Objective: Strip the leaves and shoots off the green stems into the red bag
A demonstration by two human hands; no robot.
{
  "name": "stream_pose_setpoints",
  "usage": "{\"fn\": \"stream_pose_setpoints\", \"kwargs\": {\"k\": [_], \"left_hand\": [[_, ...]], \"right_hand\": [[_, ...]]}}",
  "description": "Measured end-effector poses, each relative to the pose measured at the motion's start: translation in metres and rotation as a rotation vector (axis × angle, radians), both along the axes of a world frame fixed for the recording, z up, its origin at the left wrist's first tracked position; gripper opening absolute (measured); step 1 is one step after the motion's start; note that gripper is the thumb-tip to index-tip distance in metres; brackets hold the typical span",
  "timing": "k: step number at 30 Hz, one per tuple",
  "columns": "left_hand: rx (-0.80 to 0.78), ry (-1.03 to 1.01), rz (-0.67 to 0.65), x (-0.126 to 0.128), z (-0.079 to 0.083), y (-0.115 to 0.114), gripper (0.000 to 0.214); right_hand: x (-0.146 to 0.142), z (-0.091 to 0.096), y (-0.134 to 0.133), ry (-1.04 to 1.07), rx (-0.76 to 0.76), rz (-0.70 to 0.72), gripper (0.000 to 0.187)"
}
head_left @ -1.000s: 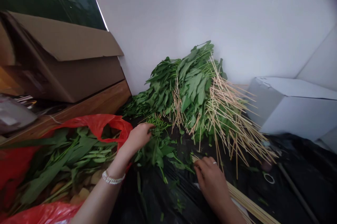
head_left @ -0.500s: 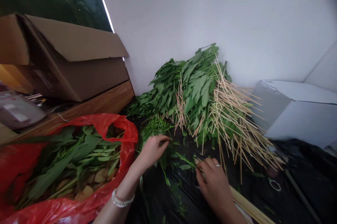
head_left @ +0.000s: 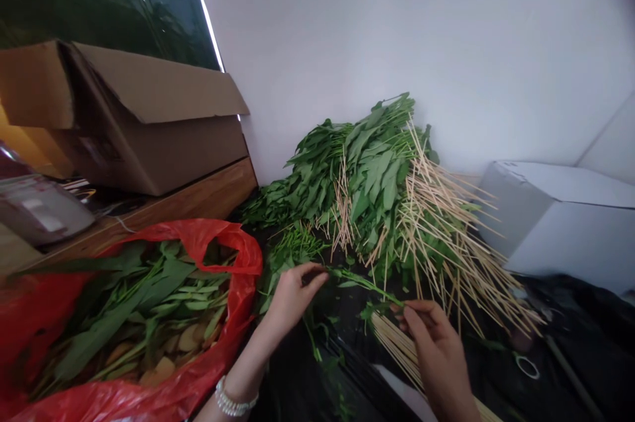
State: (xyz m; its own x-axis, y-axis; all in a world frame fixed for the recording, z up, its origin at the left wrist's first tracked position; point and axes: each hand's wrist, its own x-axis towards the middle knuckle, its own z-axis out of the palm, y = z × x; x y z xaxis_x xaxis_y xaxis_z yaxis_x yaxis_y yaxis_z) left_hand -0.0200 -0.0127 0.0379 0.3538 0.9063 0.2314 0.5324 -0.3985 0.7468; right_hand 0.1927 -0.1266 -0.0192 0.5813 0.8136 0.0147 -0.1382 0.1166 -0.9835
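My left hand [head_left: 292,293] pinches one end of a thin green stem with leaves [head_left: 362,282]. My right hand [head_left: 431,339] pinches its other end, so the stem stretches between them above the black sheet [head_left: 317,389]. A bundle of bare bamboo skewers [head_left: 397,349] lies just under my right hand. Behind stands a big pile of leafy greens threaded on skewers [head_left: 381,190], leaning against the white wall. A small heap of loose greens [head_left: 292,247] lies beside my left hand.
A red plastic bag [head_left: 233,316] full of leaves and stalks sits at the left. An open cardboard box [head_left: 149,124] rests on a wooden ledge [head_left: 198,200]. A white box [head_left: 560,217] stands at the right, with a tape roll [head_left: 526,364] nearby.
My left hand has drawn back from the loose greens with a stem. My right hand has lifted off the skewer bundle and taken the stem's other end.
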Motion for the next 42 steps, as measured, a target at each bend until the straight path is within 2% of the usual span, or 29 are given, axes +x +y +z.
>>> {"fn": "stream_pose_setpoints", "kwargs": {"k": [3, 6, 8, 10, 13, 15, 17, 20, 24, 26, 29, 33, 35, 39, 42], "left_hand": [[0.056, -0.016, -0.002, 0.008, -0.004, -0.004, 0.038], [0.191, 0.027, 0.007, 0.014, -0.003, -0.006, 0.021], [0.252, 0.015, 0.008, 0.017, 0.002, -0.006, 0.010], [0.234, -0.006, -0.039, 0.020, 0.008, -0.009, 0.011], [0.030, 0.003, -0.276, 0.025, 0.014, -0.017, 0.020], [-0.143, 0.016, -0.455, 0.028, 0.014, -0.024, 0.028], [-0.289, 0.015, -0.556, 0.029, 0.012, -0.030, 0.036], [-0.448, -0.009, -0.589, 0.027, 0.009, -0.035, 0.044], [-0.670, -0.065, -0.622, 0.022, 0.008, -0.037, 0.044], [-0.724, -0.075, -0.621, 0.019, 0.007, -0.036, 0.044], [-0.623, -0.127, -0.541, 0.016, 0.003, -0.031, 0.039], [-0.295, -0.197, -0.275, 0.009, 0.005, -0.021, 0.031], [-0.201, -0.192, -0.187, 0.006, 0.009, -0.020, 0.029], [-0.183, -0.243, -0.149, 0.005, 0.016, -0.028, 0.031], [-0.176, -0.227, -0.206, 0.009, 0.015, -0.039, 0.028]], "right_hand": [[0.003, -0.003, 0.002, 0.170, 0.036, 0.054, 0.033], [0.002, -0.003, 0.006, 0.344, 0.074, 0.131, 0.030], [0.000, -0.003, 0.009, 0.437, 0.090, 0.174, 0.039], [-0.004, -0.002, 0.011, 0.476, 0.116, 0.218, 0.052], [-0.010, 0.001, 0.008, 0.435, 0.148, 0.309, 0.058], [-0.012, 0.005, 0.004, 0.404, 0.139, 0.329, 0.050], [-0.012, 0.010, 0.001, 0.406, 0.099, 0.304, 0.037], [-0.010, 0.015, -0.001, 0.435, 0.077, 0.292, 0.026], [-0.011, 0.016, -0.004, 0.456, 0.107, 0.387, 0.033], [-0.011, 0.015, -0.006, 0.455, 0.071, 0.430, 0.033], [-0.011, 0.011, -0.006, 0.467, 0.009, 0.414, 0.028], [-0.007, 0.009, -0.001, 0.530, -0.023, 0.329, 0.032], [-0.006, 0.008, 0.002, 0.549, -0.030, 0.319, 0.033], [-0.004, 0.008, 0.002, 0.599, -0.015, 0.280, 0.031], [-0.004, 0.007, 0.002, 0.610, -0.013, 0.235, 0.032]]}}
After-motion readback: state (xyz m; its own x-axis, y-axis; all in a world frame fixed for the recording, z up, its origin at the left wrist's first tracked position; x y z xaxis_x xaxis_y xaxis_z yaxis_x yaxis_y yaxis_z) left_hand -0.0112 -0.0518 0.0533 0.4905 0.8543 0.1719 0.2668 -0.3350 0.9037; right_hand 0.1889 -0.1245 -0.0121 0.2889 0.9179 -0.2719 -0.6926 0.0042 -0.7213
